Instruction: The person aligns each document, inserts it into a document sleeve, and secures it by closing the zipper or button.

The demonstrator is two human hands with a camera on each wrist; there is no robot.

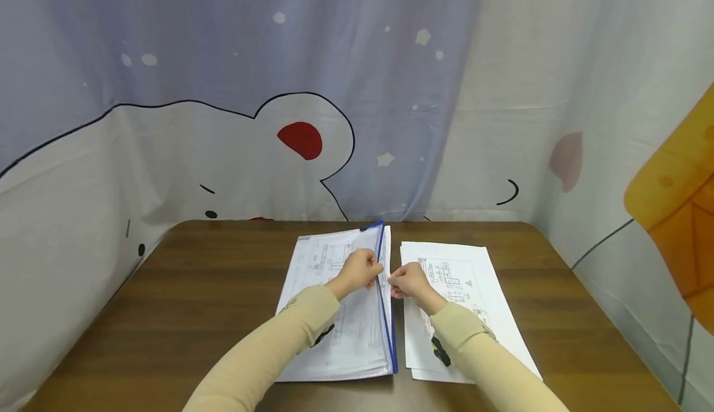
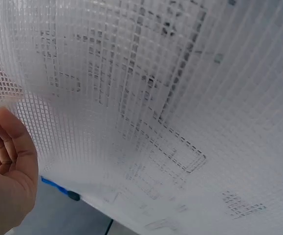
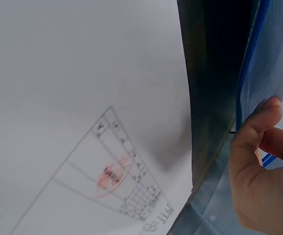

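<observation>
A translucent mesh zip pouch (image 1: 357, 337) with a blue zip edge lies left of centre, with printed drawing sheets inside it. My left hand (image 1: 359, 268) pinches its upper flap along the blue edge, and the mesh (image 2: 146, 127) fills most of the left wrist view. Thumb and finger of my right hand (image 1: 409, 280) pinch the pouch's right-hand opening; in the right wrist view this hand (image 3: 263, 166) meets the clear strip by the blue edge (image 3: 244, 78). Exactly which layer it grips is partly hidden. White paper edges (image 1: 387, 238) show at the opening.
Beside the pouch on the right lies a stack of drawing sheets (image 1: 496, 313), partly under my right forearm. Both rest on a brown wooden table (image 1: 184, 313). A patterned curtain (image 1: 223, 152) hangs behind and along the table's sides.
</observation>
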